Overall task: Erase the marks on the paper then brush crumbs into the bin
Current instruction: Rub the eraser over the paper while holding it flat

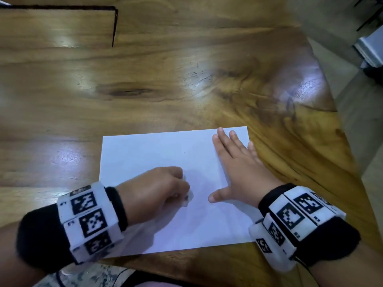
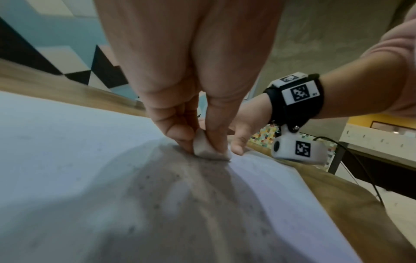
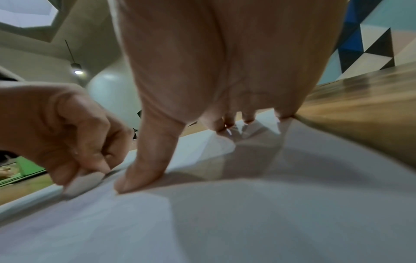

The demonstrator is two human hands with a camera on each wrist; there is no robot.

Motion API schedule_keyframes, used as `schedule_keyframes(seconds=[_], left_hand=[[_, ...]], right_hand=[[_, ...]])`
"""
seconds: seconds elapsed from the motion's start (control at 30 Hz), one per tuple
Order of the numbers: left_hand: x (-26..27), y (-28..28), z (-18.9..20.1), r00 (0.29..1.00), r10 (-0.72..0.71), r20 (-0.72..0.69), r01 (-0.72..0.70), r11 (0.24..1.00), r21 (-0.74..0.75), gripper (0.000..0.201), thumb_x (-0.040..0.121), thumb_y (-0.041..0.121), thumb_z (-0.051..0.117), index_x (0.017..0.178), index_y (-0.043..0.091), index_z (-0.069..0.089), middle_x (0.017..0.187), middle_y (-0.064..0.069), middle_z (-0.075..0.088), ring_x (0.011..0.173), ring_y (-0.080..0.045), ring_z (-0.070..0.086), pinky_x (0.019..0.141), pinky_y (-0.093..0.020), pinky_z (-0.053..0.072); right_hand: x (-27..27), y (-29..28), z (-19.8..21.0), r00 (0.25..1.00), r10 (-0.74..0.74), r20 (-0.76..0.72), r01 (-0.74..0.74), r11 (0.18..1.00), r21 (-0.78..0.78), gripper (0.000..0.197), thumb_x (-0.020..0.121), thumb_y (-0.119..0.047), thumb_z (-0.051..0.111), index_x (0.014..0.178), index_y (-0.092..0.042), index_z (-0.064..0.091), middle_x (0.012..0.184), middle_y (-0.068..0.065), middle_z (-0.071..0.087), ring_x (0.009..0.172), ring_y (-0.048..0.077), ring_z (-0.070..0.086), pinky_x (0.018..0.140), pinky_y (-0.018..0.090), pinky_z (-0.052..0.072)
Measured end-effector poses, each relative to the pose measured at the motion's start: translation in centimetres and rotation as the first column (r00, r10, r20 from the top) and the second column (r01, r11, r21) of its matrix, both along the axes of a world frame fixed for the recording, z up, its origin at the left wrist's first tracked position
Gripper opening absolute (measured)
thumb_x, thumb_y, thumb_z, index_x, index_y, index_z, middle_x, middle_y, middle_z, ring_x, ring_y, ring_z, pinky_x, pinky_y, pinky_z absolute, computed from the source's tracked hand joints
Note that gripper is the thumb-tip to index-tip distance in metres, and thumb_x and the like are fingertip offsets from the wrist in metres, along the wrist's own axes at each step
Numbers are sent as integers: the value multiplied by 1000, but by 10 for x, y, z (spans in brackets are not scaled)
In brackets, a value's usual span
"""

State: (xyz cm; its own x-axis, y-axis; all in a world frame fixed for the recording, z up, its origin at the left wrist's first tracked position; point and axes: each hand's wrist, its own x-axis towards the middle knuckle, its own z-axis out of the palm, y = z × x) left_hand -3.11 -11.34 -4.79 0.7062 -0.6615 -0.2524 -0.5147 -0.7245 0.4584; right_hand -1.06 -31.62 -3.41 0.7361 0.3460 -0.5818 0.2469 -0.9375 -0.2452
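A white sheet of paper [image 1: 157,154] lies on the wooden table [image 1: 186,79] near its front edge. My left hand [image 1: 165,187] pinches a small white eraser [image 2: 203,147] between thumb and fingers and presses it on the paper's middle. The eraser [image 3: 84,182] also shows low at the left in the right wrist view, and its tip [image 1: 189,198] peeks out in the head view. Dark crumbs [image 2: 157,192] speckle the paper [image 2: 67,151] below it. My right hand [image 1: 234,162] lies flat on the sheet's right side, fingers spread, thumb [image 3: 144,170] pressing down. No bin is in view.
The table's right edge [image 1: 331,112] slopes off close to my right hand. A dark L-shaped seam [image 1: 114,27] marks the tabletop at the far left. A grey object [image 1: 371,48] stands on the floor at the far right.
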Motion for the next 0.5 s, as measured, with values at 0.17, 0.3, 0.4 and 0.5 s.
schedule_keyframes(seconds=[0.17, 0.3, 0.4, 0.5], left_hand=[[51, -23, 24, 982, 184, -31, -186, 977, -102, 9, 75, 19, 67, 73, 10, 65, 71, 0, 51, 66, -18, 46, 56, -25, 26], [58, -35, 20, 960, 279, -25, -279, 946, -164, 11, 77, 14, 61, 69, 8, 59, 72, -4, 49, 68, -25, 47, 59, -27, 26], [16, -19, 7, 960, 230, -163, -253, 958, -138, 13, 67, 25, 58, 61, 14, 54, 61, 6, 51, 63, -17, 47, 70, -29, 39], [-1, -3, 3, 998, -38, -57, 35, 998, -45, 32, 70, 20, 58, 94, 0, 57, 69, 6, 52, 69, -13, 50, 74, -23, 42]], right_hand=[[0, 1, -1, 1000, -3, 2, 3, 1000, -9, 132, 66, -62, 71, 146, -20, -26, 148, -9, -39, 138, 13, -33, 114, 42, -16], [0, 1, 0, 1000, -3, -3, 3, 1000, -10, 131, 66, -63, 70, 145, -21, -26, 148, -10, -39, 138, 12, -33, 114, 42, -16], [0, 0, 0, 1000, -7, -4, 7, 1000, -2, 132, 66, -62, 71, 145, -21, -26, 148, -10, -39, 138, 12, -33, 114, 42, -16], [0, 0, 0, 1000, -5, -3, 5, 1000, 6, 132, 67, -61, 71, 145, -20, -26, 148, -10, -40, 137, 12, -34, 114, 41, -16]])
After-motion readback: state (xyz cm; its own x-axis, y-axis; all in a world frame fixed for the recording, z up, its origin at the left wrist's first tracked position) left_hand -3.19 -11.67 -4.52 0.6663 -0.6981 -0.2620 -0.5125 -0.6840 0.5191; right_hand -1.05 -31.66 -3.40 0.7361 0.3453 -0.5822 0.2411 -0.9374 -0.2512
